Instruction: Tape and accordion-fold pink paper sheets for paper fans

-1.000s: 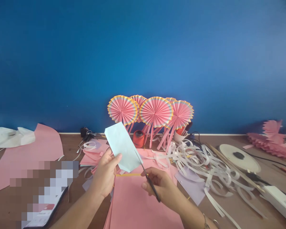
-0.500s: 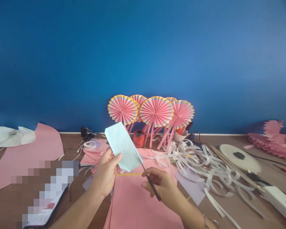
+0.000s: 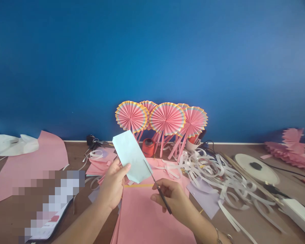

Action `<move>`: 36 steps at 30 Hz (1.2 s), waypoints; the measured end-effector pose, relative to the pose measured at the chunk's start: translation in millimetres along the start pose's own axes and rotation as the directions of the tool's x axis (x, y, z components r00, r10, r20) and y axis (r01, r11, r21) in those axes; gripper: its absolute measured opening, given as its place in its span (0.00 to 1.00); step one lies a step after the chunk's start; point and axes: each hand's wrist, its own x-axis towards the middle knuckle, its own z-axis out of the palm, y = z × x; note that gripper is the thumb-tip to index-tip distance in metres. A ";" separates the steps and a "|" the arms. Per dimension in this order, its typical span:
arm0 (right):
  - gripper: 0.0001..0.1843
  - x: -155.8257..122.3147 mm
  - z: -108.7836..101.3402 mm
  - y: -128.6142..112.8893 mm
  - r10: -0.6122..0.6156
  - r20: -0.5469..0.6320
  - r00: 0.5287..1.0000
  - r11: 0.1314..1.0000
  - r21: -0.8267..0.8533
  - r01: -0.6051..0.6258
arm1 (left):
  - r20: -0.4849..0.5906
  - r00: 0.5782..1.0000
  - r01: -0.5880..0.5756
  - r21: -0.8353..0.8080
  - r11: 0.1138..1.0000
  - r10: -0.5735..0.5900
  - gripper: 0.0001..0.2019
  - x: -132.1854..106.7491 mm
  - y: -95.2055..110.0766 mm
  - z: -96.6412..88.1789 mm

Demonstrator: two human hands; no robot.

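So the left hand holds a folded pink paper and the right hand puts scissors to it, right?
No: in the head view the folded paper in the left hand is pale blue, not pink. The right hand does put scissors to it.

The brown wooden surface [image 3: 5, 223] runs back to a blue wall. Directly under the left hand [image 3: 113, 189] and the right hand [image 3: 171, 200] lies a stack of pink sheets [image 3: 152, 220]. Left of the left hand a large pink sheet [image 3: 27, 166] lies flat, with crumpled white paper [image 3: 12, 144] beyond it. Right of the right hand a tangle of white paper strips [image 3: 213, 169] spreads over the wood, with a lilac sheet [image 3: 205, 200] at its near edge. Farther right sit a cream disc [image 3: 256, 167] and a white power strip [image 3: 298, 213]. Beyond the hands stands a red spool [image 3: 148, 147].
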 end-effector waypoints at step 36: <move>0.17 6.6 0.9 11.8 -0.036 -0.014 0.999 0.996 0.086 0.038 | 0.086 0.994 0.060 0.078 0.995 -0.066 0.21 -4.8 -12.9 5.0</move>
